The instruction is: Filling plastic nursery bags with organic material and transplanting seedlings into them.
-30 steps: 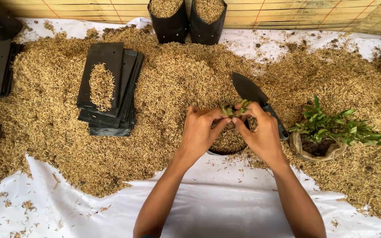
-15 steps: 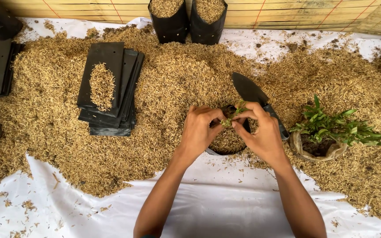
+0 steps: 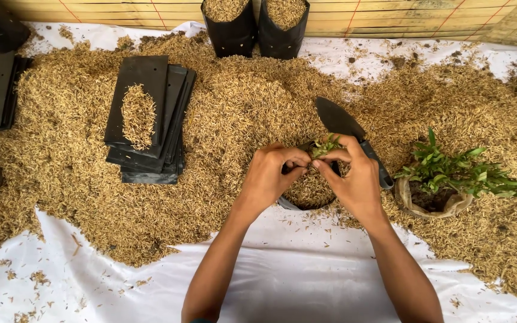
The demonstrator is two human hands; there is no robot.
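Left hand point(image 3: 268, 177) and right hand point(image 3: 354, 179) meet, fingertips pinching a small green seedling point(image 3: 325, 145) over the husk-filled black grow bag point(image 3: 311, 190); a black trowel point(image 3: 348, 128) lies just behind the bag.

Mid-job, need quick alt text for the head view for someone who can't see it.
Both hands, left hand and right hand, pinch a small green seedling into a husk-filled black bag. A trowel lies behind, on the husk pile.
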